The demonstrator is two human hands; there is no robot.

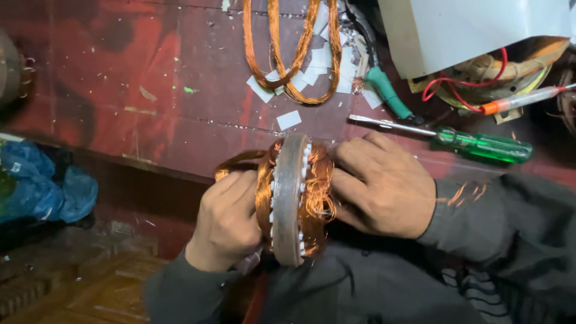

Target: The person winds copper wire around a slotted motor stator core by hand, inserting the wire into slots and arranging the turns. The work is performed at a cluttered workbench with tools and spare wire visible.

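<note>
Closest to me was the motor ring (pixel 289 201), a rusty steel core standing on edge over my lap, clamped between both hands. My left hand (pixel 228 219) was closed around the copper winding (pixel 264 195) bulging from the ring's left face, thumb and fingers pinching the strands. My right hand (pixel 384 186) was curled against the ring's right face, fingers pressing a looser, tangled bunch of copper there. White paper liners showed in the slots along the ring's edge, so by my reckoning the insulating was done and some coils were already seated, while the untidy wire on the right face still wanted tucking and shaping; how many slots remained I couldn't tell from that side.

Beyond the ring lay the red workbench (pixel 150 90). Straight past the ring, farther up the bench, spare copper loops (pixel 294 60) lay among paper scraps (pixel 289 120). Just beyond the ring to the right lay a green screwdriver (pixel 474 144), and past it another wound motor (pixel 510 72) under a pale cover. Left of the ring, well below bench level, sat a blue plastic bag (pixel 42 186).
</note>
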